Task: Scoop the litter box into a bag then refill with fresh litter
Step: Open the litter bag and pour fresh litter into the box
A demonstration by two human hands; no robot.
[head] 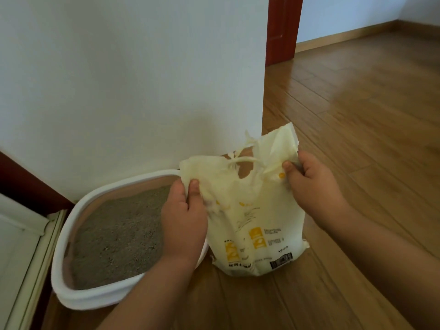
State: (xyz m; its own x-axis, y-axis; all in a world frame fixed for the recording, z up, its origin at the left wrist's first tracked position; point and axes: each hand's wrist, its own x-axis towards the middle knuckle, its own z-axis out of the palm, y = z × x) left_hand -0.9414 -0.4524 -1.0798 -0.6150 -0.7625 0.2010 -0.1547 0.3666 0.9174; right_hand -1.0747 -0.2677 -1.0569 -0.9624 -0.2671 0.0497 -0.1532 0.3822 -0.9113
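Observation:
A cream-coloured litter bag (257, 232) with yellow print and a barcode stands upright on the wooden floor, just right of the litter box. My left hand (183, 217) pinches the bag's torn top at its left corner. My right hand (312, 184) grips the top at its right corner, so the upper edge is stretched between both hands. The white litter box (78, 298) lies at the lower left against the wall, holding grey litter (119, 236). No scoop is in sight.
A white wall (133, 86) rises right behind the box and bag. A dark red door frame (281, 29) stands beyond the wall's corner. Wooden floor (357, 110) stretches away to the right. A white sliding-door track (28, 246) runs along the left edge.

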